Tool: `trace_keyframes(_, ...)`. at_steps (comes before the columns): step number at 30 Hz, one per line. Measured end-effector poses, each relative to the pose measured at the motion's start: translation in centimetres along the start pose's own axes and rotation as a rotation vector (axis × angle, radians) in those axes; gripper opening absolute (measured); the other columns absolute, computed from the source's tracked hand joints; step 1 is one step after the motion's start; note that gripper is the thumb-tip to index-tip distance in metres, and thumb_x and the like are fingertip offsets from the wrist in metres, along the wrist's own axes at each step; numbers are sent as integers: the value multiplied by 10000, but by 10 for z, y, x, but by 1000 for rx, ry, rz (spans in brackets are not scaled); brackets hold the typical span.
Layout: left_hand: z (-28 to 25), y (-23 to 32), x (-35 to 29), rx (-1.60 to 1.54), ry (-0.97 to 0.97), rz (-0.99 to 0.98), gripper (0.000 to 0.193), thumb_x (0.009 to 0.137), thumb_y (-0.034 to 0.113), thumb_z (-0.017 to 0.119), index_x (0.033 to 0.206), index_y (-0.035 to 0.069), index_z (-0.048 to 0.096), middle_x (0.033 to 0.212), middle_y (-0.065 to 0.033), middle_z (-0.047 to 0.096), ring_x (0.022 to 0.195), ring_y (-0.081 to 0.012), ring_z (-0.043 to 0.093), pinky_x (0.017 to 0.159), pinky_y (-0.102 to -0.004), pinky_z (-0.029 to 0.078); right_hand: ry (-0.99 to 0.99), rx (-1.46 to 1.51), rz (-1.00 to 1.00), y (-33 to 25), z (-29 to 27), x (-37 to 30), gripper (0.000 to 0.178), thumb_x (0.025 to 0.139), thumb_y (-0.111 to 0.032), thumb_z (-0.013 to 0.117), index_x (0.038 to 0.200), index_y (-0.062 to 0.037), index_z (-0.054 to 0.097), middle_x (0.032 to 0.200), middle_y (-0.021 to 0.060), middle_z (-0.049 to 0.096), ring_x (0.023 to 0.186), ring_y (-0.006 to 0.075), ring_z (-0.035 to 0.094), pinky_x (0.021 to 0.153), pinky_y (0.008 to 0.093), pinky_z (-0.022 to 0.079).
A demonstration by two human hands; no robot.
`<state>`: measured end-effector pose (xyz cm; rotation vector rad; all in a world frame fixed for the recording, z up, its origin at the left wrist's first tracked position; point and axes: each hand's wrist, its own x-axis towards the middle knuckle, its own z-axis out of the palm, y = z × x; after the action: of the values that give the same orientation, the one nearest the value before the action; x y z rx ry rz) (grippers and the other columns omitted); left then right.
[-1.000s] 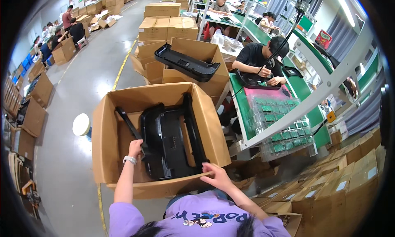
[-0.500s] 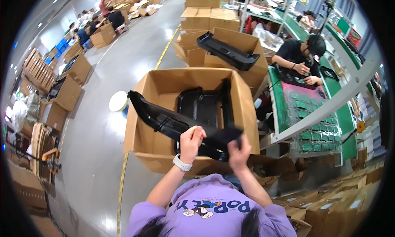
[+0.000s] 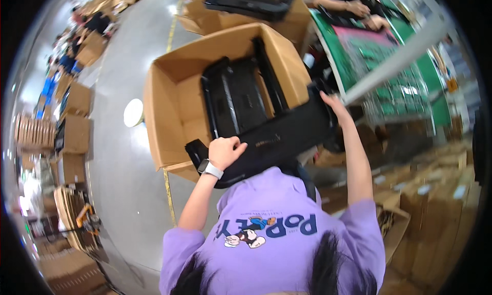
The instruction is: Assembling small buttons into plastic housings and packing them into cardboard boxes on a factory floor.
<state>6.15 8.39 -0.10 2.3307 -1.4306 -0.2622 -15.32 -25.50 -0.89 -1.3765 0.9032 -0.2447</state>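
Observation:
A long black plastic housing (image 3: 279,140) slants across in front of my chest, its right end higher than its left. My left hand (image 3: 224,152) grips its upper edge near the left end; those fingertips are partly hidden. At the raised right end, my right hand (image 3: 333,106) holds the rim, thumb showing and the other fingers mostly out of sight behind it. Just beyond is an open cardboard box (image 3: 171,105). Inside it, a wide black plastic shell (image 3: 238,95) lies beside a narrow black plastic piece (image 3: 270,77) that leans along the right wall.
Behind the box, another carton holds a black housing (image 3: 248,5) across its top. On the right, a green workbench (image 3: 328,46) carries clear trays of circuit boards (image 3: 394,85), with a co-worker's hands (image 3: 366,13) at its far end. A slanted white post (image 3: 397,56) crosses there. Stacked cartons (image 3: 435,208) fill the lower right.
The housing has come back out over the box's near side toward my chest and turned, its right end now raised. My right hand has moved right and up with it. The view has shifted downward.

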Motion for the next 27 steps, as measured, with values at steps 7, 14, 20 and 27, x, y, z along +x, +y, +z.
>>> trace_keyframes(7, 35, -6, 6, -35, -9, -61, 271, 780, 308, 635, 628, 96, 563, 570, -104, 589, 576, -312, 604, 526, -417, 457, 202, -598, -159, 27, -22, 79, 575, 749, -561, 636, 801, 10, 679, 710, 98, 655, 686, 186, 622, 656, 316, 465)
trace_keyframes(14, 36, -16, 18, -34, -183, -113, 318, 791, 337, 630, 656, 54, 576, 600, -130, 591, 591, -331, 597, 532, -415, 452, 603, -699, -263, 20, 6, 53, 601, 622, -613, 700, 954, -111, 696, 853, 104, 678, 816, 269, 649, 724, 349, 503)
trace_keyframes(20, 17, 19, 17, -83, 24, -54, 341, 883, 314, 571, 685, 38, 591, 542, -131, 533, 473, -240, 518, 479, -351, 395, 792, -1099, -719, 35, 22, -77, 264, 704, -215, 666, 915, -76, 589, 834, 53, 533, 809, 240, 546, 645, 356, 474)
trace_keyframes(27, 26, 90, 45, -965, -287, -167, 318, 976, 242, 443, 756, 49, 567, 529, 90, 318, 466, 11, 258, 431, -190, 169, 1349, -842, -385, 120, -35, -247, 136, 781, -109, 617, 918, -105, 620, 785, 85, 601, 655, 265, 616, 529, 345, 496)
